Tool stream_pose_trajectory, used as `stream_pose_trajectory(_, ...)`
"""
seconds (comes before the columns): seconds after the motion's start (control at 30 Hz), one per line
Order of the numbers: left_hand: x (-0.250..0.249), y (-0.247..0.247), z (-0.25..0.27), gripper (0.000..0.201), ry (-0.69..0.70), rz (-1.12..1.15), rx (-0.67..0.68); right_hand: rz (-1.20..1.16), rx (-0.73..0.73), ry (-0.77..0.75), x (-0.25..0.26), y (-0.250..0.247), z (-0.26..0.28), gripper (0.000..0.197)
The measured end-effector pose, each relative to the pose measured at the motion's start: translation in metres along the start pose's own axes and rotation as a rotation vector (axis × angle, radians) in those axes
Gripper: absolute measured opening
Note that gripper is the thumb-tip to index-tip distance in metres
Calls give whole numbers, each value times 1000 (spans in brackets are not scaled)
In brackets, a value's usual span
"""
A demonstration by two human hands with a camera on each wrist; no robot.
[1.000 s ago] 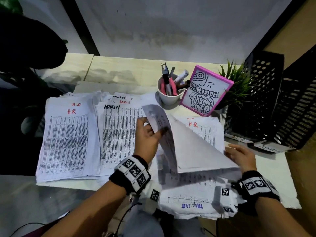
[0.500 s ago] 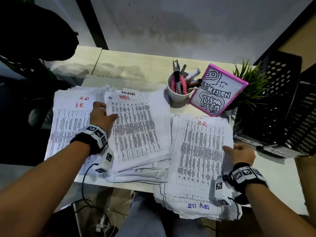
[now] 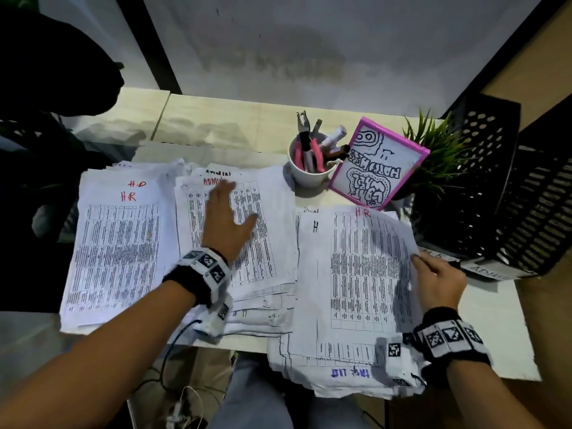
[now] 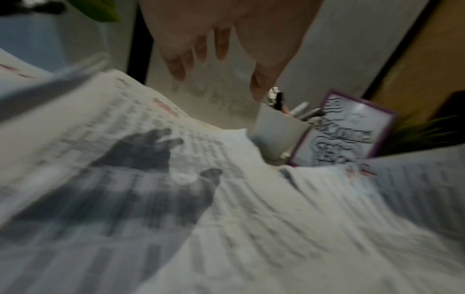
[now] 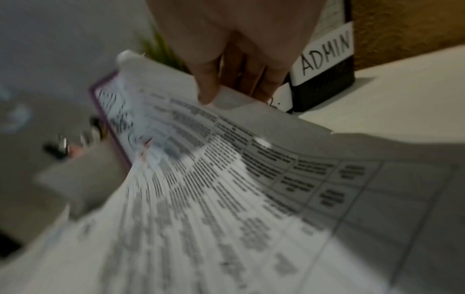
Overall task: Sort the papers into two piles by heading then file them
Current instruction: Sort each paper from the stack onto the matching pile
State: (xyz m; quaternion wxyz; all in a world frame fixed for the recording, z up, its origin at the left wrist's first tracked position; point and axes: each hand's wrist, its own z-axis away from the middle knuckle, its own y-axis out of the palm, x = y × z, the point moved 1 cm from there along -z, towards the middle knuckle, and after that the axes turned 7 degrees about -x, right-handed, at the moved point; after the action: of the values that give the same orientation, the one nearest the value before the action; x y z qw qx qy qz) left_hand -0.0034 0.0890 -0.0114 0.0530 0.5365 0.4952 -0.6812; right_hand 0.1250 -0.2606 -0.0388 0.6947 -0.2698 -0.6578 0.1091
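Three lots of printed sheets lie on the desk. The HR pile (image 3: pixel 117 243) is at the left and the ADMIN pile (image 3: pixel 269 243) in the middle. The unsorted stack (image 3: pixel 365 283) is at the right, its top sheet (image 5: pixel 251 159) headed HR in red. My left hand (image 3: pixel 240 202) hovers over the ADMIN pile with fingers spread and nothing in it. In the left wrist view, my left hand (image 4: pixel 219 79) casts a shadow on that sheet. My right hand (image 3: pixel 421 264) pinches the right edge of the top HR sheet and lifts it. In the right wrist view, my right hand (image 5: pixel 234 93) has its thumb on top.
Two black perforated file trays (image 3: pixel 495 196) stand at the right, with an HR tag and an ADMIN label (image 5: pixel 324 53). A white cup of pens (image 3: pixel 309 168), a pink-framed sign (image 3: pixel 377 165) and a small green plant (image 3: pixel 439 156) stand behind the papers.
My left hand carried a sheet leftward, laid it on the ADMIN pile, then lifted off and moved right above it. My right hand has begun raising the edge of the HR sheet.
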Motion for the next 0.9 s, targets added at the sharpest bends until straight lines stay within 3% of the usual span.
stream_pose_trajectory(0.1,-23,33,25,81,-109,277,278,-252,118,218,13,-5,5,31)
stream_pose_trajectory(0.17,-36,52,38,87,-202,382,417,-326,232,238,21,-9,10,37)
stream_pose_trajectory(0.23,-44,64,51,67,-287,542,431,-503,317,264,27,-12,16,22)
stream_pose_trajectory(0.3,-48,67,64,35,-376,635,385,-573,373,350,26,-14,16,26)
stream_pose_trajectory(0.37,-47,65,74,30,-411,633,381,-585,348,444,16,-13,8,33)
stream_pose_trajectory(0.43,-42,62,82,18,-446,643,413,-503,241,490,3,-9,-5,33)
stream_pose_trajectory(0.53,-35,55,90,12,-453,619,428,-203,124,464,-19,1,-21,11)
stream_pose_trajectory(0.63,-32,48,97,18,-406,587,423,63,190,370,-29,14,-24,31)
stream_pose_trajectory(0.8,-33,47,99,21,-480,638,395,189,53,280,-24,17,-21,20)
stream_pose_trajectory(0.9,-36,48,99,14,-507,659,377,255,74,135,-27,13,-23,17)
